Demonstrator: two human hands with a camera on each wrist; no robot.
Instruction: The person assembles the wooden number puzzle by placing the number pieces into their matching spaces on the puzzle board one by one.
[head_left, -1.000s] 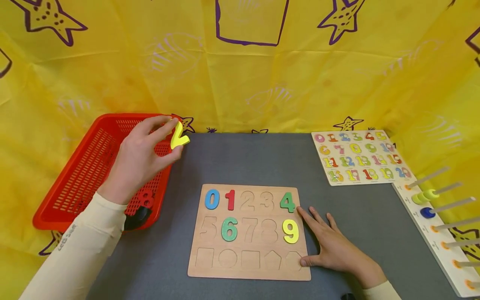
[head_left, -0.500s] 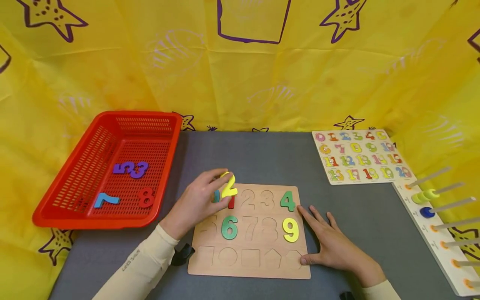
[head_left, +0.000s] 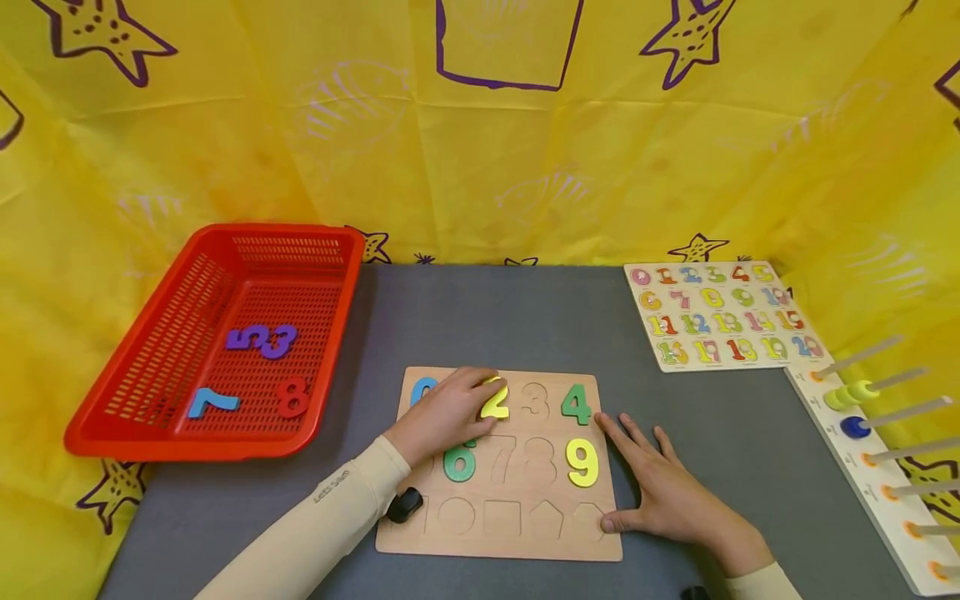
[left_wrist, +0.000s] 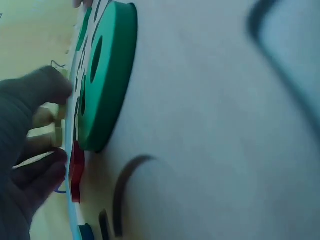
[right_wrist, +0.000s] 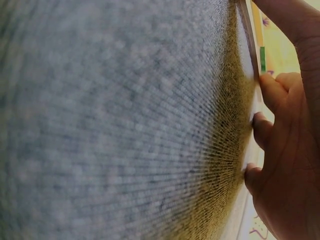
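Between the thumb and fingers of my left hand (head_left: pixel 447 413) is a yellow number 2 (head_left: pixel 496 402), at the 2-shaped recess in the wooden number board (head_left: pixel 491 537). Whether it lies fully down in the recess I cannot tell. A blue 0 (head_left: pixel 422 388) is partly covered by that hand, and the red 1 is hidden in the head view, though the left wrist view shows the red piece (left_wrist: pixel 76 172). Green 6 (head_left: pixel 459 463), green 4 (head_left: pixel 575 405) and yellow 9 (head_left: pixel 582 462) sit in the board. My right hand (head_left: pixel 671 496) rests with spread fingers at the board's right edge.
A red plastic basket (head_left: pixel 330 350) at left holds a purple 5 (head_left: pixel 248 337), purple 3 (head_left: pixel 279 342), blue 7 (head_left: pixel 213 402) and red 8 (head_left: pixel 292 397). Back right lies a second number board (head_left: pixel 705 317). A white peg stand (head_left: pixel 855 467) borders the right side.
My left hand has carried the yellow 2 from above the basket rightward and down to the board's top row. The right hand has stayed at the board's edge.
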